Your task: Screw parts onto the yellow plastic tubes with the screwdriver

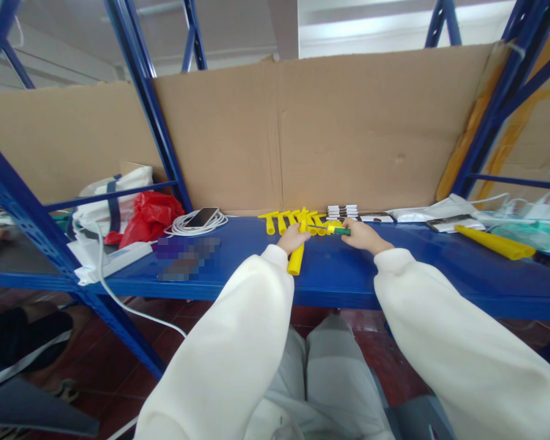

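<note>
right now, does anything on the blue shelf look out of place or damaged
One long yellow piece lies at the right, apart from the row of yellow pieces in the middle, so it looks stray. Fine damage can't be judged.

The worktop (242,247) is long, blue and a bit shiny. Near its back, around the middle, lies a row of small yellow T-shaped pieces (269,225). A little stack of white and dark bits (342,211) sits just to their right. On the left side lie a loop of white cable (187,231), a red bag (153,217) and a white power strip (123,260). On the right side lie a flat white packet (428,211) and a bigger yellow piece (495,242).
</note>
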### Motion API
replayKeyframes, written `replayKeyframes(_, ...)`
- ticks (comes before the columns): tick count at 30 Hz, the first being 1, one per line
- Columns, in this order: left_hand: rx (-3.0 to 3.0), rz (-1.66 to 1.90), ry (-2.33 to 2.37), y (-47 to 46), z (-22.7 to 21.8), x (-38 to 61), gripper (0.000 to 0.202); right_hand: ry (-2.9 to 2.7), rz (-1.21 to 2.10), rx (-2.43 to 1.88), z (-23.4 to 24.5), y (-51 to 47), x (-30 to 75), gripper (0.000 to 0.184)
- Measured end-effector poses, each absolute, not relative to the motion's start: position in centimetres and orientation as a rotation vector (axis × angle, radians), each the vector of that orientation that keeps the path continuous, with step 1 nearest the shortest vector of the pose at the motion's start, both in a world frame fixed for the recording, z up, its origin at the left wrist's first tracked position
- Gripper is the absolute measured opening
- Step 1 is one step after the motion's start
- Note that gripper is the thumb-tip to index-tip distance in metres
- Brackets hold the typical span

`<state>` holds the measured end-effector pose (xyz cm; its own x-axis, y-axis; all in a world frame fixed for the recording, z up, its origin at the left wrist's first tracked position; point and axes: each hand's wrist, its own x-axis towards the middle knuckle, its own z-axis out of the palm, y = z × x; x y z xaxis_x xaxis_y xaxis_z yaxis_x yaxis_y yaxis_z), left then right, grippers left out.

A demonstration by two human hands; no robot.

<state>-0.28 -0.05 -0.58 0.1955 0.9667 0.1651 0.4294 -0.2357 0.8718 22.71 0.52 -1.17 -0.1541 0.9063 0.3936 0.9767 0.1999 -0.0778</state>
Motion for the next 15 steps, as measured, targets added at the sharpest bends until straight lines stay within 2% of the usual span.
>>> replayKeyframes(4, 1.775, 0.985, 1.305, -0.04, -0.62, -0.27, 0.011, -2.153, -0.256, -1.766, -1.01, 0.49, 22.6, 0.025)
replayKeyframes(9, 1.767, 0.981, 1.3, 0.08, -0.7, -0.28, 0.009, -2.136, -0.274, -1.79, -1.2, 0.67, 22.7, 0.036)
replayKeyframes(15, 1.773, 0.982, 1.299, 0.25, -0.75, -0.31, 0.012, -2.132, -0.273, -1.797, -1.27, 0.63, 22.64, 0.036)
